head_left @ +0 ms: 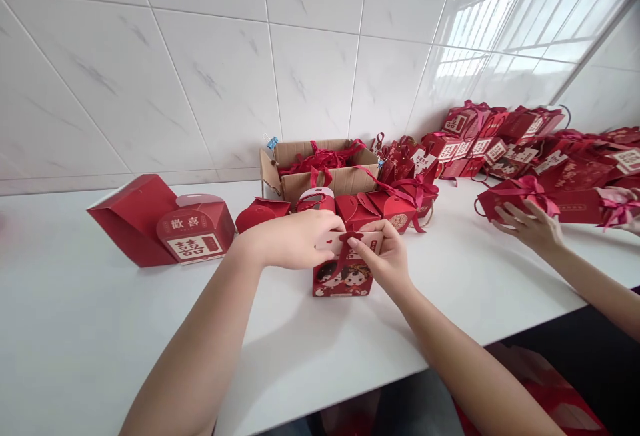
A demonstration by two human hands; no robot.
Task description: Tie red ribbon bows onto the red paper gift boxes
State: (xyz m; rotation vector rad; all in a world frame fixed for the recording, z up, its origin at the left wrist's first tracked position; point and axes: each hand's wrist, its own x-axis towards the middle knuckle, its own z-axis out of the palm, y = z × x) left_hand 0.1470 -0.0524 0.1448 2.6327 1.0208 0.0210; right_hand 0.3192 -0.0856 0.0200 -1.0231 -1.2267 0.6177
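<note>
A small red gift box (343, 283) with two cartoon figures stands upright on the white table in front of me. A dark red ribbon (345, 256) hangs down its front over the pale top flap. My right hand (387, 256) grips the top from the right, its thumb pressing the ribbon against the flap. From the left, my left hand (290, 239) reaches over the box top, fingers bent and closed by the ribbon; what its fingertips pinch is hidden.
Behind the box stand a cardboard box (325, 183) of red ribbons and a row of red boxes (400, 211). At left are a red-and-white box (197, 229) and a larger red one (133, 219). Rightward, another person's hand (533, 229) touches a ribboned box; many boxes (467, 136) pile behind.
</note>
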